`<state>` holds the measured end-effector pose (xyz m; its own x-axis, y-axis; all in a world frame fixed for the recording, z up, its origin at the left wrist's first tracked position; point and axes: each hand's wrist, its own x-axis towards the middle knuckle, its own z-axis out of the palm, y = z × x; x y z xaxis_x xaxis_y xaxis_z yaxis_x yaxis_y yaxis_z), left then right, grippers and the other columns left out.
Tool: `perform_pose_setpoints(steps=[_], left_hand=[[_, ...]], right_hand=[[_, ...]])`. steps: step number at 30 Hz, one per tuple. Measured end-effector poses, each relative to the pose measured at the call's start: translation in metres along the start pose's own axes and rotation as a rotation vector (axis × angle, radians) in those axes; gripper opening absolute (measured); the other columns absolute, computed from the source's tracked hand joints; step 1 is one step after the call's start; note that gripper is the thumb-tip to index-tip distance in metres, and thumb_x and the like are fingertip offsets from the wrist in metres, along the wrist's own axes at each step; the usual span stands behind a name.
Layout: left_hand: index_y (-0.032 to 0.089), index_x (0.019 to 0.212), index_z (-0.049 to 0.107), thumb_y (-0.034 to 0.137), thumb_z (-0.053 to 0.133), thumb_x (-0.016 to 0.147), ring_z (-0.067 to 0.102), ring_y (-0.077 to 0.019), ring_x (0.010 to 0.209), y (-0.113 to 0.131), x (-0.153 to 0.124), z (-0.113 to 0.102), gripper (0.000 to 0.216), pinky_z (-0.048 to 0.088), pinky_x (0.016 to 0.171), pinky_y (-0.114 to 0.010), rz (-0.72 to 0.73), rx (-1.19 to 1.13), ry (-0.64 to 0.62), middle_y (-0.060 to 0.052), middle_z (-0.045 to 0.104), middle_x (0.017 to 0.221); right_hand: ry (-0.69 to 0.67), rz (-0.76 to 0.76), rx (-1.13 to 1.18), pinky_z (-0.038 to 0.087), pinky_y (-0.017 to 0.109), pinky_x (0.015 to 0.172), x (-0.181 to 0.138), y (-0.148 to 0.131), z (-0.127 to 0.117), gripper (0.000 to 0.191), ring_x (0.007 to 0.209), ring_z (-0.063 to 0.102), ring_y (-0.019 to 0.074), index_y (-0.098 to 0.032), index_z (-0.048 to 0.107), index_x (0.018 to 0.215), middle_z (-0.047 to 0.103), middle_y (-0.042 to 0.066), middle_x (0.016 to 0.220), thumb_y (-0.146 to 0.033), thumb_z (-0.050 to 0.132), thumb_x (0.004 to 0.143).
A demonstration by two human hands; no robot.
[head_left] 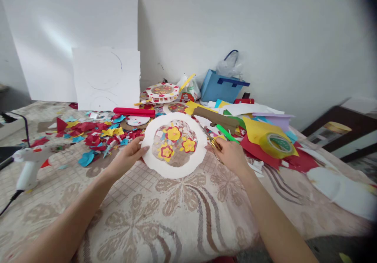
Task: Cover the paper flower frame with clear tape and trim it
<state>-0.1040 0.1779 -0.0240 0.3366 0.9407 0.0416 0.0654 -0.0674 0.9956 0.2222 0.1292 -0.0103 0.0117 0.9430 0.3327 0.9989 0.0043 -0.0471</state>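
Note:
A round white paper ring (176, 166) with a clear middle full of yellow and red paper flowers is held up just above the patterned tablecloth (165, 212). My left hand (129, 155) pinches its left rim, thumb on top. My right hand (231, 153) touches the right rim and also has its fingers through the gold handles of small scissors (214, 142), blades pointing up left.
A white glue gun (29, 165) lies at the left with its cord. Coloured paper scraps (94, 135), a red tube (134, 112), similar round discs (162, 91), a green marker (226, 133), a tape roll (277, 143), a blue box (220, 87) and white boards (106, 78) crowd the back.

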Motion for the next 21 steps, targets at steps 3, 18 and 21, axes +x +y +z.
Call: perform_pose_setpoints(steps=[3,18,21], left_hand=[[0.018,0.108,0.05,0.043,0.064,0.076,0.065,-0.0191,0.075,0.0006,0.0003,0.0003,0.044,0.055,0.06,-0.028,-0.003,0.016,0.006,-0.005,0.069,0.091],[0.017,0.112,0.046,0.042,0.061,0.077,0.064,-0.0186,0.077,0.001,0.0006,0.0005,0.045,0.055,0.062,-0.029,-0.015,0.038,-0.011,-0.006,0.067,0.097],[0.017,0.114,0.046,0.042,0.061,0.078,0.063,-0.0189,0.079,0.0001,0.0006,0.0003,0.046,0.055,0.063,-0.029,-0.009,0.045,-0.007,-0.006,0.067,0.096]], right_hand=[[-0.001,-0.002,0.003,0.018,0.026,0.052,-0.0002,-0.0004,-0.0008,0.044,0.059,0.053,0.0163,-0.02,0.056,0.077,0.061,0.003,0.065,-0.061,0.044,0.088],[-0.01,0.011,-0.019,0.016,0.026,0.051,-0.0002,-0.0024,-0.0026,0.048,0.057,0.05,0.0159,-0.019,0.055,0.074,0.06,0.003,0.064,-0.064,0.043,0.087],[-0.014,0.011,-0.036,0.016,0.026,0.051,0.0,-0.0028,-0.0025,0.048,0.057,0.05,0.016,-0.02,0.056,0.074,0.06,0.003,0.063,-0.065,0.043,0.086]])
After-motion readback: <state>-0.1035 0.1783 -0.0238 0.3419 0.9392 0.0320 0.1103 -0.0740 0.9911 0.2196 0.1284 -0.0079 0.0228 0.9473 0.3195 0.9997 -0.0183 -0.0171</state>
